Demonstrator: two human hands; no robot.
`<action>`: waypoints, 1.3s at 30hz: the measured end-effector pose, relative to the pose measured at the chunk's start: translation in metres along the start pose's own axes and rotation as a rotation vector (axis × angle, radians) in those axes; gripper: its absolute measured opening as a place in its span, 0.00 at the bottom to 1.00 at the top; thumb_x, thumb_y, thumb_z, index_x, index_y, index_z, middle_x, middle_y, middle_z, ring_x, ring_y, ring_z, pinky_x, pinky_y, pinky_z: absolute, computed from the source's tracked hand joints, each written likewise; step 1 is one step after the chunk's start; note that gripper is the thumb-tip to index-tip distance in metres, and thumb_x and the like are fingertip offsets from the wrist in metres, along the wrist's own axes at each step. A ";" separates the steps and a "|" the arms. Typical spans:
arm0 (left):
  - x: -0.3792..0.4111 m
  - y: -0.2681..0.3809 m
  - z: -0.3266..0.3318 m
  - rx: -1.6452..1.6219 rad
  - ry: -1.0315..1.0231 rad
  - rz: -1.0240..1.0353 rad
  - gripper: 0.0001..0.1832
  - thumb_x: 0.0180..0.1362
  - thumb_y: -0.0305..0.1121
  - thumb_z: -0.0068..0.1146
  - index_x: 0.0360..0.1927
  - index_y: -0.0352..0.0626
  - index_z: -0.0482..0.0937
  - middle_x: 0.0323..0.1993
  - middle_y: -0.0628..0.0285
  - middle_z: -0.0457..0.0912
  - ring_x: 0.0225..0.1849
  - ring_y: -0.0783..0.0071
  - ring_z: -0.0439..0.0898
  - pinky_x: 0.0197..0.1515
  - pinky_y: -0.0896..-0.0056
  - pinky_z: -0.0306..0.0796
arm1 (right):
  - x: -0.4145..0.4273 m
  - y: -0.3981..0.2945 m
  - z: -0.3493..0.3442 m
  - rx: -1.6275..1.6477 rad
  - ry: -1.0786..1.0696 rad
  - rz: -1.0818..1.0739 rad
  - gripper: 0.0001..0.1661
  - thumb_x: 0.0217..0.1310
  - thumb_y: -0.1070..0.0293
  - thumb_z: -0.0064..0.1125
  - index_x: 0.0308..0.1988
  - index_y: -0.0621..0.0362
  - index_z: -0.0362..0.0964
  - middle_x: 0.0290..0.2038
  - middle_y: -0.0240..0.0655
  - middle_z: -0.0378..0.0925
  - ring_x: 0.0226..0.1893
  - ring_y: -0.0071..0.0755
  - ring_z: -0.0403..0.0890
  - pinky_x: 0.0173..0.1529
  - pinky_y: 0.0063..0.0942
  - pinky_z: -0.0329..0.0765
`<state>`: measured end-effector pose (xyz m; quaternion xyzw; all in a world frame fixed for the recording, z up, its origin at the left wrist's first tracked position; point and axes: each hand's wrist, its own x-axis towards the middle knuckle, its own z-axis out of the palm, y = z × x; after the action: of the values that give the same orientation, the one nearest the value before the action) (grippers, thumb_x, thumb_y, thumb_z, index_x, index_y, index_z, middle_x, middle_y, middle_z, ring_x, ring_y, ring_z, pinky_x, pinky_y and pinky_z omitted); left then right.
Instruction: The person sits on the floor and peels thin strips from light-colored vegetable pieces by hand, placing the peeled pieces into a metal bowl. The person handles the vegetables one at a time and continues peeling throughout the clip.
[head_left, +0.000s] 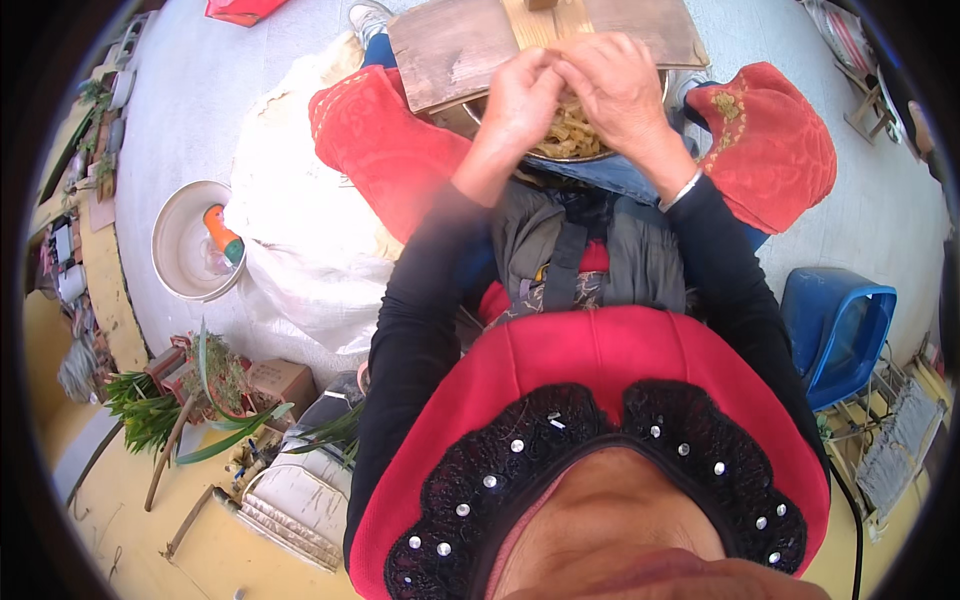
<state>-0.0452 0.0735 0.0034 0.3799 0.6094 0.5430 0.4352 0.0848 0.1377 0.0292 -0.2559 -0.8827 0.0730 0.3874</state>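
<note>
My left hand (521, 97) and my right hand (619, 90) meet at the fingertips at the near edge of a wooden board (454, 56). Their fingers are bent and overlap, so whatever may be between them is hidden. A paler wooden strip (529, 26) crosses the board's middle, with a small dark wooden block (541, 4) at the top of the picture. Below both hands, partly under the board, sits a round metal basin with yellowish-brown strips (570, 135) in it. A silver bracelet (681, 190) circles my right wrist.
Red cloth covers (390, 142) lie over both knees. To the left are a white woven sack (307, 255) and a white bucket (166, 251) holding an orange and green object (223, 232). A blue plastic bin (832, 330) lies at right; potted plants (142, 409) stand behind left.
</note>
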 end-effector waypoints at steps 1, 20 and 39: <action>-0.009 0.010 0.008 -0.208 -0.051 -0.041 0.11 0.67 0.32 0.47 0.32 0.37 0.77 0.25 0.61 0.80 0.24 0.79 0.76 0.26 0.76 0.69 | 0.001 -0.004 -0.001 0.019 0.005 0.017 0.07 0.59 0.61 0.60 0.37 0.48 0.78 0.31 0.31 0.80 0.37 0.41 0.79 0.47 0.36 0.71; -0.061 0.051 0.020 -0.394 -0.235 0.078 0.15 0.69 0.43 0.49 0.42 0.40 0.75 0.20 0.73 0.69 0.19 0.88 0.61 0.21 0.84 0.56 | -0.008 -0.032 -0.046 1.247 -0.062 0.862 0.18 0.69 0.60 0.56 0.50 0.60 0.79 0.26 0.24 0.76 0.24 0.12 0.71 0.28 0.15 0.68; -0.070 0.003 0.010 0.770 0.054 0.730 0.14 0.51 0.21 0.59 0.43 0.40 0.78 0.32 0.56 0.79 0.34 0.53 0.80 0.36 0.62 0.75 | -0.079 -0.006 -0.021 1.127 -0.368 0.871 0.15 0.69 0.61 0.54 0.43 0.61 0.78 0.37 0.32 0.80 0.42 0.27 0.80 0.47 0.28 0.75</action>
<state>-0.0124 0.0119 0.0142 0.6854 0.6039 0.4057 0.0313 0.1431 0.0912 -0.0056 -0.3291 -0.5803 0.7047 0.2417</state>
